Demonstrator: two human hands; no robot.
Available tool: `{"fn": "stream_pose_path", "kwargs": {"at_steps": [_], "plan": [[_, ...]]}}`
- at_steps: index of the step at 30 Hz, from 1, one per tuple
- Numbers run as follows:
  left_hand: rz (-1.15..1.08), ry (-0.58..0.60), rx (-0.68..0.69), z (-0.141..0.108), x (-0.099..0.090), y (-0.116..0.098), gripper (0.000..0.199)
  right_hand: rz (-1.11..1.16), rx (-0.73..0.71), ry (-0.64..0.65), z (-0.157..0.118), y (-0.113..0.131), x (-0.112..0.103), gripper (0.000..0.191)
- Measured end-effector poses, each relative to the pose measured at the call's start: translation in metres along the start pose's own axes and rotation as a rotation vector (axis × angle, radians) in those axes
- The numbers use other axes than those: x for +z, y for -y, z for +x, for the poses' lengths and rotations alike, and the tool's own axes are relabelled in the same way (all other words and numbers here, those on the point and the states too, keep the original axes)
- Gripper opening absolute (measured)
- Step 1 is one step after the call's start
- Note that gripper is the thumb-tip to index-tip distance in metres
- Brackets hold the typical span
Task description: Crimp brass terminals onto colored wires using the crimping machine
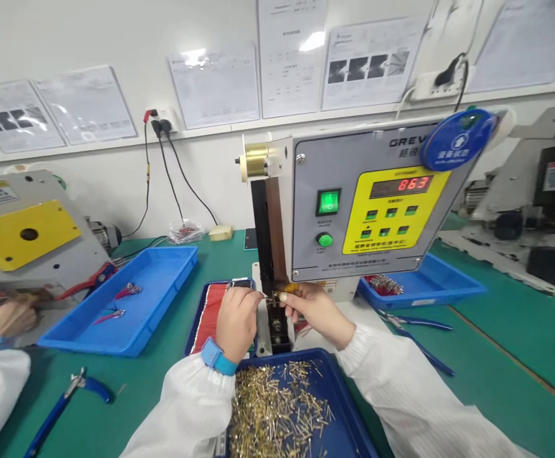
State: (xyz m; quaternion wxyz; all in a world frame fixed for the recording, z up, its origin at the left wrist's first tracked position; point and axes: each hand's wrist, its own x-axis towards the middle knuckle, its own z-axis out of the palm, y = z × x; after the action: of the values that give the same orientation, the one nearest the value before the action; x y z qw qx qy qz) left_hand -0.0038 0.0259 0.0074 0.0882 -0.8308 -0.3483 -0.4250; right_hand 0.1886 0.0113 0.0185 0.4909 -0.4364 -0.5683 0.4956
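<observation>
A blue tray (pixel 81 324) holding red-sleeved wire bundles (pixel 127 291) is set at lower left, with blue-handled pliers (pixel 67 401) on the table (pixel 129 407) below it. At centre, a small metal pin (pixel 268 296) is pinched by the nearly closed left hand (pixel 239 321) at the press (pixel 354 216). A yellow-tipped item (pixel 289 289), its form unclear, is gripped by the curled right hand (pixel 309 312). Brass pins (pixel 277 407) are heaped in a tray (pixel 349 413) below.
</observation>
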Motion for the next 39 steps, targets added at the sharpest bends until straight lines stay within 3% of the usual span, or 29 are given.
{"fn": "stream_pose_path", "kwargs": {"at_steps": [13,20,39], "plan": [[0.026,-0.087,-0.029,-0.004,0.0,-0.004,0.025,-0.08,-0.036,-0.001,-0.003,-0.003,0.0,0.033],[-0.001,-0.093,-0.026,-0.003,0.0,-0.005,0.013,-0.054,-0.043,-0.038,-0.004,-0.003,0.004,0.034],[-0.022,-0.061,-0.031,-0.004,0.0,-0.005,0.015,-0.03,0.0,-0.135,-0.005,-0.01,0.01,0.036]]}}
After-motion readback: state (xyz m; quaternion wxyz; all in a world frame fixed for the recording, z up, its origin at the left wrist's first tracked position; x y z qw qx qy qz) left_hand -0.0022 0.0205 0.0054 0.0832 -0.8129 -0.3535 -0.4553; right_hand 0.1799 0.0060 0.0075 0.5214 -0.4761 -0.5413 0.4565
